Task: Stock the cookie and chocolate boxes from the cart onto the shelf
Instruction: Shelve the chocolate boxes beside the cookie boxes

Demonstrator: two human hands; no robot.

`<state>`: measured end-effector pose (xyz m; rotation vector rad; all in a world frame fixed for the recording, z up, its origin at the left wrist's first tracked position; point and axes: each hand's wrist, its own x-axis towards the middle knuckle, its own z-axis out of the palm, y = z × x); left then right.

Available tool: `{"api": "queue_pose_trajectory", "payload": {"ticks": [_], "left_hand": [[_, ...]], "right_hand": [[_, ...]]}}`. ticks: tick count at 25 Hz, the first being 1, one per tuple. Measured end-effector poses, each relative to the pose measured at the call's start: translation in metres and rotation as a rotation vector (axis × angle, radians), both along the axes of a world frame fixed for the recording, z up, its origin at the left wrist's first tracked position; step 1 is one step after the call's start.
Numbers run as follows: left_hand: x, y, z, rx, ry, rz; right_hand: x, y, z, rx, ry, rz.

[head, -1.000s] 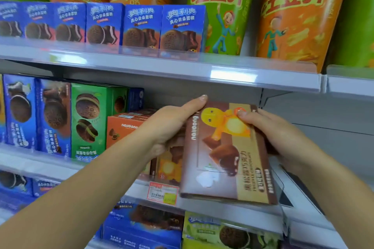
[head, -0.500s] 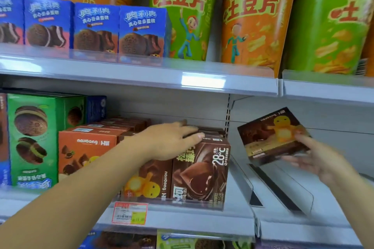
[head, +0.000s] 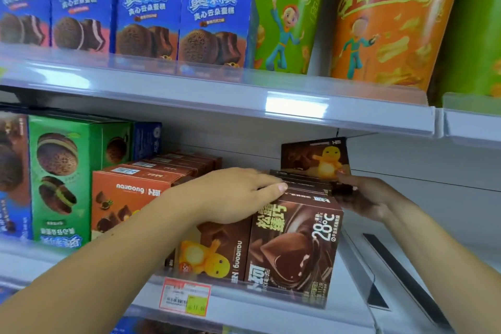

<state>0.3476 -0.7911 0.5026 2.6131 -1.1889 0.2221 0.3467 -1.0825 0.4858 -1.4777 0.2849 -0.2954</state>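
The 28°C chocolate box is standing at the front edge of the middle shelf, heading a row of brown boxes. The left hand is lying flat across the top of that box and of its left neighbour, a brown box with a yellow figure. Its fingers are reaching out almost straight and gripping nothing, the fingertips touching the box tops just behind the 28°C box.

The right hand is sitting just behind and to the right of the 28°C box, fingers curling round the lower end of the held chocolate box. That box is standing upright at the back of the row; whether it is resting on the row I cannot tell.

Orange nailoong boxes are sitting further left of the 28°C box, with a green cookie box beyond them. A price tag is hanging below and left of it. Above it, blue cookie boxes and tall potato chip tubs are standing on the upper shelf.
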Motion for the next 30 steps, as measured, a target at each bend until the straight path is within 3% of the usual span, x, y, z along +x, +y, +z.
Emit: {"api": "queue_pose_trajectory", "payload": {"ticks": [3,8,14,21,26,30], "left_hand": [[0.005,0.020,0.001,-0.071,-0.023,0.031],[0.016,0.049,0.004,-0.192,-0.109,0.147],[0.030,0.079,0.002,-0.294,-0.202,0.228],[0.038,0.095,-0.011,-0.226,-0.119,0.281],[0.036,0.093,-0.008,-0.056,-0.112,0.365],[0.038,0.091,-0.005,0.025,-0.070,0.337]], "right_hand": [[0.019,0.000,0.001,-0.103,0.072,0.084],[0.038,0.016,0.042,-0.330,0.025,0.184],[0.068,0.076,0.071,-0.713,-0.005,0.284],[0.066,0.117,0.079,-0.876,-0.012,0.316],[0.063,0.120,0.076,-1.175,0.096,0.302],[0.057,0.116,0.076,-1.073,0.109,0.344]]}}
